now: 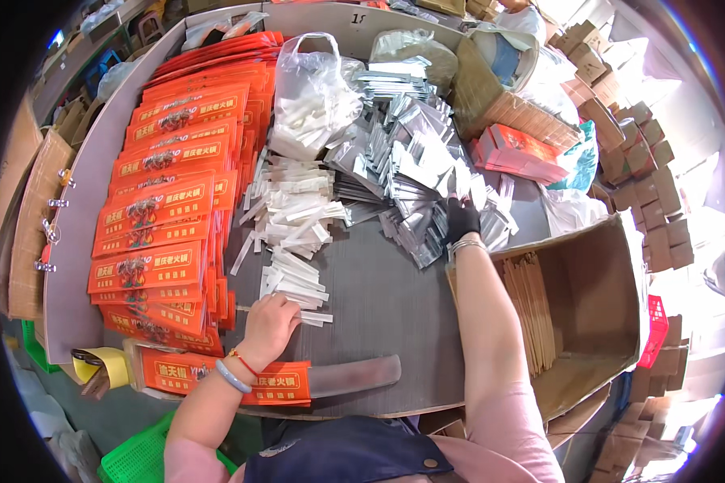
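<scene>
My left hand [272, 324] is at the near end of a row of thin white paper packets [294, 278], its fingers curled in on one white packet [316, 319]. Under its wrist an orange printed sleeve [278, 384] lies along the table's near edge, with a clear plastic strip [354, 376] sticking out of its right end. My right hand [462, 221], in a dark fingerless glove, reaches into a heap of flat silver packets [415, 153]. Its fingers close on a silver packet at the heap's right side; the fingertips are partly lost among the packets.
Overlapping orange sleeves [165, 201] fill the table's left side. A clear bag of white packets [310, 109] stands at the back. On the right are an open cardboard box [600, 302], an orange bundle [519, 153] and a carton [503, 105]. A green basket [141, 455] sits below left.
</scene>
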The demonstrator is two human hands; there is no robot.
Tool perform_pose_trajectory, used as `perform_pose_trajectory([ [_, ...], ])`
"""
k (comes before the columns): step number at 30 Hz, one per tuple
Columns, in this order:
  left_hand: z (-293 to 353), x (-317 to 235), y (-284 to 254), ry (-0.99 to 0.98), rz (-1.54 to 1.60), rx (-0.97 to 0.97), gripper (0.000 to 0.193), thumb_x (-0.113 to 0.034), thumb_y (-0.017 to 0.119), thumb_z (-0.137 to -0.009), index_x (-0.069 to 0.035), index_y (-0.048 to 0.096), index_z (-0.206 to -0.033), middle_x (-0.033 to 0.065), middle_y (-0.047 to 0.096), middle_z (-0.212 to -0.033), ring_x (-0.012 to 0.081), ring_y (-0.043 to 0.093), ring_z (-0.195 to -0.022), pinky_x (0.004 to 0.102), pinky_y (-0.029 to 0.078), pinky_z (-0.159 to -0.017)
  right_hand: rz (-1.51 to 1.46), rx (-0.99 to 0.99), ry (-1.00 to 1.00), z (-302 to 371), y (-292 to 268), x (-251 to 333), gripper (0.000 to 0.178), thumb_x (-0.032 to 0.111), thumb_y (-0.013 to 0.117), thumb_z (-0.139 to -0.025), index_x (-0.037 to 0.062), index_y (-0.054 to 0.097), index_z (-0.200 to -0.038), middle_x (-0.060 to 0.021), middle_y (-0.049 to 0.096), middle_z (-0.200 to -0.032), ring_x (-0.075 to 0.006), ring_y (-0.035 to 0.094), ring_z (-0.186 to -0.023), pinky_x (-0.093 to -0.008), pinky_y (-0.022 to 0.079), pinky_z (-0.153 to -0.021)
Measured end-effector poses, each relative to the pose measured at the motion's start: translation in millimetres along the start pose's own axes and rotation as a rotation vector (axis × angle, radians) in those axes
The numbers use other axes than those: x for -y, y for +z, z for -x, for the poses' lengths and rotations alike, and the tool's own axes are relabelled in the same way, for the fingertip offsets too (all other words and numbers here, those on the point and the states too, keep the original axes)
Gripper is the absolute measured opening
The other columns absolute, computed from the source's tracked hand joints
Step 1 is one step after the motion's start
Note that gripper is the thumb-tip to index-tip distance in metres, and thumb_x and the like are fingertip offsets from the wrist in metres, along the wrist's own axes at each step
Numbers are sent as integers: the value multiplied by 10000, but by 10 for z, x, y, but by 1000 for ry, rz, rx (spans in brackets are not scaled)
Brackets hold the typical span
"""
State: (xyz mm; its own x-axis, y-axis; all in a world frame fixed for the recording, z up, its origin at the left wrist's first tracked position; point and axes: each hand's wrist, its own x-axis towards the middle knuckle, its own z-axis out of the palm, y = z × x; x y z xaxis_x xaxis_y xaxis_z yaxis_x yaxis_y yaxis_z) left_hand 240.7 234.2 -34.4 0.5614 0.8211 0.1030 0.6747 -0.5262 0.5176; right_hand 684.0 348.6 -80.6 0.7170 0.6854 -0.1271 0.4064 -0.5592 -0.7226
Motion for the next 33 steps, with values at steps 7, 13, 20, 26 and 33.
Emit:
perform_pose_trajectory([
  [7,-3,-40,-101,115,14,-45,63,-88,693,-771,-78,631,-780,91,596,-779,320,584,-780,423,469,-710,533,236,-363,1013,125,419,503,467,432,-955,70,597,-1215,-218,556,-1293,-431,531,-1171,-460,414,-1010],
  [13,92,-115,-218,-14,107,-30,37,-77,641,-839,-47,621,-845,133,605,-791,351,594,-765,435,483,-684,100,337,-235,2238,-103,484,437,374,499,-996,39,574,-1267,-211,539,-1300,-341,500,-1233,-381,382,-1047],
  [20,101,-567,-246,-41,258,-55,74,-67,641,-837,-10,599,-855,173,613,-787,373,613,-740,440,480,-642,-98,170,-43,2473,-1218,-296,455,213,611,-933,-20,538,-1318,-136,568,-1313,-209,521,-1218,-319,401,-1028],
  [26,78,-849,413,78,150,100,113,-126,650,-815,-17,620,-814,159,590,-813,372,605,-798,450,506,-687,627,-469,-1,2234,-1954,-1718,422,251,643,-884,-21,571,-1199,-215,562,-1249,-371,542,-1156,-436,452,-980],
  [33,-428,-745,501,205,-100,130,177,-198,695,-782,-30,652,-746,151,613,-860,369,627,-827,465,521,-731,833,-336,19,2347,-1837,-1522,261,209,611,-870,-6,578,-1014,-176,579,-1021,-371,563,-976,-473,486,-826],
])
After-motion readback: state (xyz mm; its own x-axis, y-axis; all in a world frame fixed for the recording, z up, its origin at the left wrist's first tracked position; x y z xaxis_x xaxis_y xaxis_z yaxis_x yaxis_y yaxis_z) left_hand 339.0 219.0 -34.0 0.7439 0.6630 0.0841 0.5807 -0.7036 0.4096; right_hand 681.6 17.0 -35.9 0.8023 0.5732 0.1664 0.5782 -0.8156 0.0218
